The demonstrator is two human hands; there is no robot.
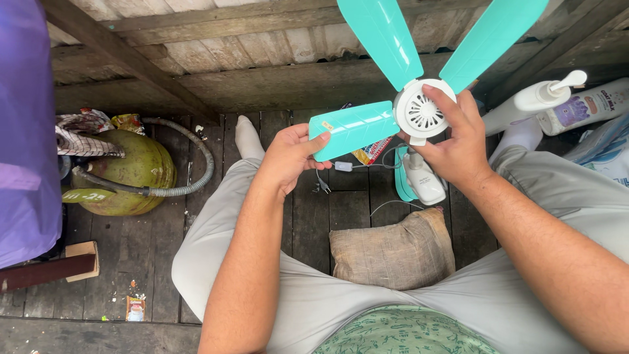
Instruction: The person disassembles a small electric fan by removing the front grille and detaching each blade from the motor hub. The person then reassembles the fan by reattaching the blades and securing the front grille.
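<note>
I see both hands holding a small fan with three turquoise plastic blades (419, 78) up over the lap.

My left hand (288, 157) pinches the tip of the near-left blade, fingers curled narrow around its edge. My right hand (458, 147) wraps the white round vented hub (422, 111), thumb across its face; the palm side is hidden. Two far blades run out of the top edge. Below, a white fan body (422, 180) and thin cable lie on the dark plank floor, partly covered by the hand. A brown sack cushion (393, 252) sits between the knees; a green gas cylinder (128, 174) stands far left.
</note>
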